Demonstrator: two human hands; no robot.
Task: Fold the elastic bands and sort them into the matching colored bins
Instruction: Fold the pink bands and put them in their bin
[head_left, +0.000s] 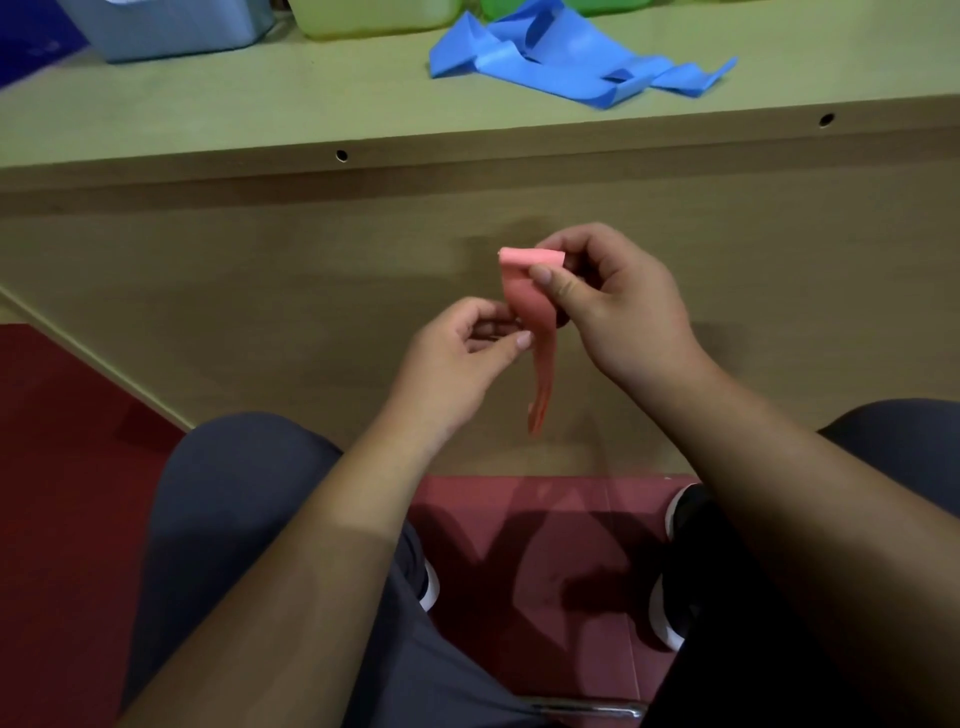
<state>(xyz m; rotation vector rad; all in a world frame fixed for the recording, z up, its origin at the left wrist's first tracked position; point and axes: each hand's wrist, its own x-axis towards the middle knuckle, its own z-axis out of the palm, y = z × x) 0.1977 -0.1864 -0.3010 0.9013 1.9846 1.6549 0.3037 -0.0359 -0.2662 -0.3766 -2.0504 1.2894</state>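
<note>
Right hand pinches the folded top of the pink elastic band; left hand pinches it just below, tail hanging. Folding step, likely partway. Next: fold up tail; matching bin not visible.

Indoor workroom: laminate desk, red tiled floor.

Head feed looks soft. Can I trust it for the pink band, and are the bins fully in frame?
Head view: pink band clear at the top fold, hanging tail blurred. Head view: dim, even light, no glare, arm shadows on the red floor. Head view: wide-angle bends the table edge; the grey-blue bin and yellow bin are cropped at the top.
</note>
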